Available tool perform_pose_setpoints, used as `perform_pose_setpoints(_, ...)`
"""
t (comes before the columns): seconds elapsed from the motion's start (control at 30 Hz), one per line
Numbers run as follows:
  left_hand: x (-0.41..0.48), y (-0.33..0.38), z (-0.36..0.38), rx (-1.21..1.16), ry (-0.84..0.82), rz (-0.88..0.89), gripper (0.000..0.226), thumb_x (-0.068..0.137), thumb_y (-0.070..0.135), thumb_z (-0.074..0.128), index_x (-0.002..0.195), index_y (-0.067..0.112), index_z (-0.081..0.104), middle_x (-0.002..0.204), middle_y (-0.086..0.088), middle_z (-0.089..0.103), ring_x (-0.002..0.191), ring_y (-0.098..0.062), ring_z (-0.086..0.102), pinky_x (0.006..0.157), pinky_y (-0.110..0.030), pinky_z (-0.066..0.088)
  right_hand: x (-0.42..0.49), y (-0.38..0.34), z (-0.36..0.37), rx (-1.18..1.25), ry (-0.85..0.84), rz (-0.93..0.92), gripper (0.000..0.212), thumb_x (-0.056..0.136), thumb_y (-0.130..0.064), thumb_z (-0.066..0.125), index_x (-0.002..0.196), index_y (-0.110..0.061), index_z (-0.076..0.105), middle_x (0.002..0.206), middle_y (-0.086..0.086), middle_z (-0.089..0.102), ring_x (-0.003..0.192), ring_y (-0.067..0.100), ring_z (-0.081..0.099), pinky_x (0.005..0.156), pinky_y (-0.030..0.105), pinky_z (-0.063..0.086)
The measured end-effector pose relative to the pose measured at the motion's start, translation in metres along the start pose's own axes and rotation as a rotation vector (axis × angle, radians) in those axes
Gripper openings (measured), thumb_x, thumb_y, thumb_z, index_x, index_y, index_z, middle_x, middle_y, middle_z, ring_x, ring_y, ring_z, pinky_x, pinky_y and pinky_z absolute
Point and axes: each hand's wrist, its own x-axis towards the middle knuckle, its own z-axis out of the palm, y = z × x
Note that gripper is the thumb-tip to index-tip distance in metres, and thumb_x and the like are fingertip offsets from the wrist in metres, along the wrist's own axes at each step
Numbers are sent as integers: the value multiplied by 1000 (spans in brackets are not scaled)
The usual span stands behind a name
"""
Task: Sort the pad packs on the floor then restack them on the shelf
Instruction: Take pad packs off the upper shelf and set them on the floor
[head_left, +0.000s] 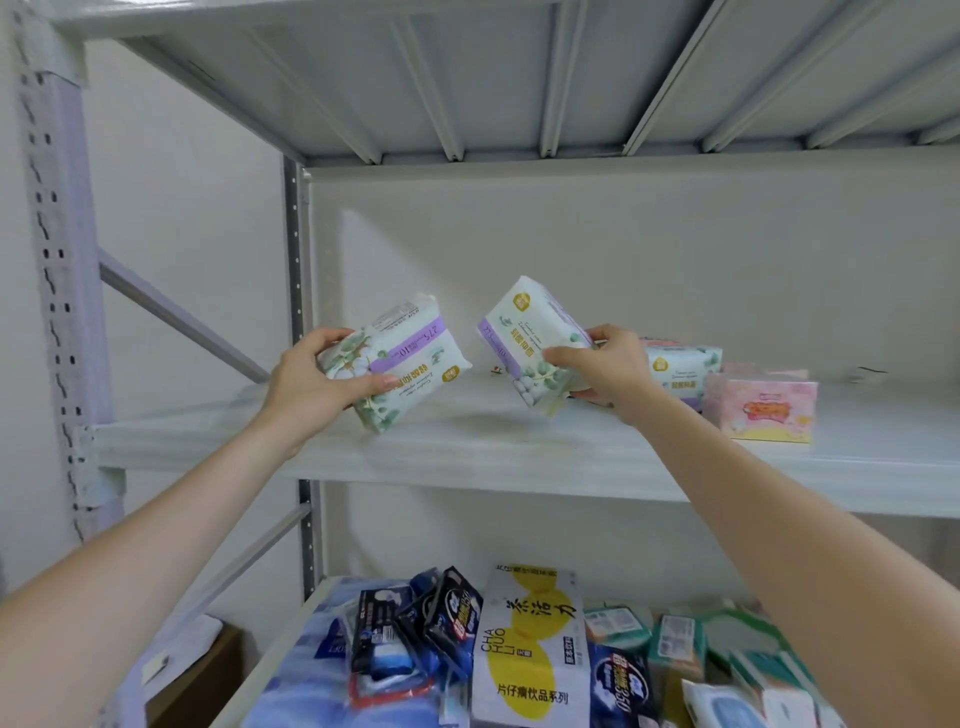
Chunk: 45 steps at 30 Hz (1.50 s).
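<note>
The left hand (306, 384) grips one pad pack, the left pack (400, 364), with fingers over its end and thumb under it. The right hand (608, 371) holds a matching one, the right pack (530, 343), with the thumb across its printed face. Both packs hang just above the shelf (467, 452), towards its left and middle. They are tilted towards each other with their faces outward, probably so the labels can be compared before the packs go down as one kind.

The shelf is a pale grey metal board. Below it lies a heap (519, 654) of dark blue, white-and-yellow and green packs, jumbled and by the look of it not yet sorted.

On the shelf's right part lies a third pack (680, 369) of the same print, which suggests this spot is meant for that kind. A pink box (763, 405) stands just beside it, nearer the shelf's front edge.

The held packs are soft white wrappers, slightly puffed. Each has a purple band, green leaves with cotton bolls, and a small yellow badge.
</note>
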Motion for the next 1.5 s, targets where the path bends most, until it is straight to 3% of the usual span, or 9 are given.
perform_pose_setpoints(0.1, -20, 19, 2, -24, 17, 10, 78, 31, 46, 94, 101, 35, 62, 107, 7, 68, 97, -13, 68, 77, -39, 60, -20, -6, -16, 8, 8, -17, 44, 66, -23, 85, 99, -15, 57, 100, 6, 65, 87, 23, 69, 65, 35, 61)
perform_pose_setpoints(0.23, -55, 40, 8, 2, 26, 3, 77, 32, 47, 93, 101, 35, 62, 107, 7, 69, 98, -14, 68, 79, -40, 59, -51, -7, -42, 73, -6, -1, 46, 66, -21, 86, 100, -15, 55, 106, 8, 64, 89, 23, 69, 72, 42, 61)
perform_pose_setpoints(0.4, -122, 54, 23, 81, 33, -33, 84, 29, 57, 91, 104, 36, 61, 106, 12, 67, 99, -10, 67, 85, -41, 57, -99, 0, -84, 65, -41, 34, 57, 66, -21, 85, 114, -8, 56, 108, 8, 64, 87, 21, 71, 70, 39, 61)
perform_pose_setpoints(0.5, -170, 58, 37, 105, 11, -57, 83, 32, 55, 90, 106, 35, 60, 106, 14, 67, 98, -7, 65, 88, -38, 56, -134, 9, -108, 50, -32, 37, 46, 67, -18, 85, 104, -11, 59, 103, 6, 64, 83, 19, 71, 67, 37, 61)
perform_pose_setpoints(0.63, -230, 60, 53, 175, -73, -96, 76, 47, 38, 93, 114, 27, 58, 102, 19, 61, 93, 0, 61, 84, -29, 55, -185, 25, -142, 16, -34, 97, 55, 66, -20, 85, 110, -13, 54, 108, 5, 61, 90, 19, 69, 69, 40, 61)
perform_pose_setpoints(0.73, -267, 62, 64, 214, -145, -95, 69, 54, 29, 92, 113, 25, 57, 102, 15, 60, 88, 3, 57, 70, -15, 48, -227, 39, -170, -33, -8, 146, 66, 58, -27, 88, 114, -15, 55, 112, 4, 64, 93, 21, 69, 70, 41, 61)
perform_pose_setpoints(0.87, -319, 58, 74, 219, -247, -109, 67, 50, 33, 94, 106, 29, 57, 108, 6, 64, 94, -12, 62, 77, -23, 50, -295, 55, -200, -130, 35, 193, 59, 66, -22, 86, 114, -16, 54, 107, -1, 64, 89, 17, 69, 69, 37, 61)
perform_pose_setpoints(1.2, -472, 8, 98, 329, -527, -234, 77, 52, 36, 93, 119, 25, 56, 117, 6, 56, 100, -11, 56, 74, -20, 46, -463, 144, -247, -240, 35, 387, 57, 70, -17, 83, 117, -14, 51, 103, -5, 61, 87, 6, 63, 61, 20, 55)
perform_pose_setpoints(1.5, -587, -71, 145, 352, -704, -395, 77, 49, 34, 94, 116, 26, 57, 117, 6, 57, 105, -13, 55, 87, -29, 47, -564, 264, -294, -354, 37, 595, 62, 58, -26, 87, 112, -22, 57, 107, -3, 64, 98, 17, 64, 82, 41, 57)
